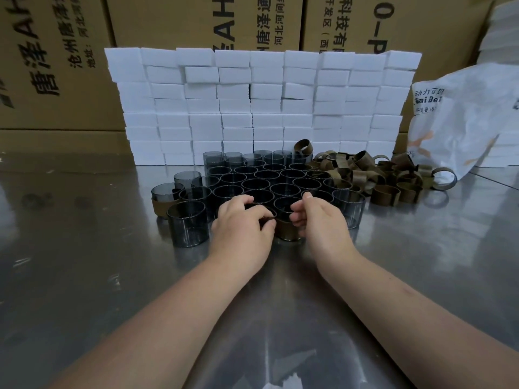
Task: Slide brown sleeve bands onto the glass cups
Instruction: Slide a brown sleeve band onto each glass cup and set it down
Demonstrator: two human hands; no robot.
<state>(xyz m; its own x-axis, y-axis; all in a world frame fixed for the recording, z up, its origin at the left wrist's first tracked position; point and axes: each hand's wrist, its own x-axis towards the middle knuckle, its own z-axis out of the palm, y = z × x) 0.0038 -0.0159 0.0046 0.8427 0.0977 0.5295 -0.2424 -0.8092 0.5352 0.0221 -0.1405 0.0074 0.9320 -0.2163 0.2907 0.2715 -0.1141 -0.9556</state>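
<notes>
A person's left hand and right hand meet over a polished steel worktable, closing from either side on 1 smoky grey glass cup that stands upright at the near edge of the batch. A wide brown sleeve band wraps the cup's lower half. The cup and band sit squarely between the 2 hands. The left hand's fingers are curled and pinch the band's upper edge on its left side, while the right hand's curled fingers grip its right side with the thumb raised above the rim.

Directly behind the hands, a tight cluster of bare grey glass cups stands mouth-up in rows. At the cluster's left edge, 1 finished cup wears a brown band, and just in front of it stands a larger-looking bare cup, close to the left wrist.

To the right of the cluster lies a loose heap of brown ring-shaped bands, touching the nearest cups. A single band perches on the back row.

A wall of stacked white foam blocks rises behind the glassware, backed by printed cardboard cartons. A crumpled white plastic bag slumps at the right.
</notes>
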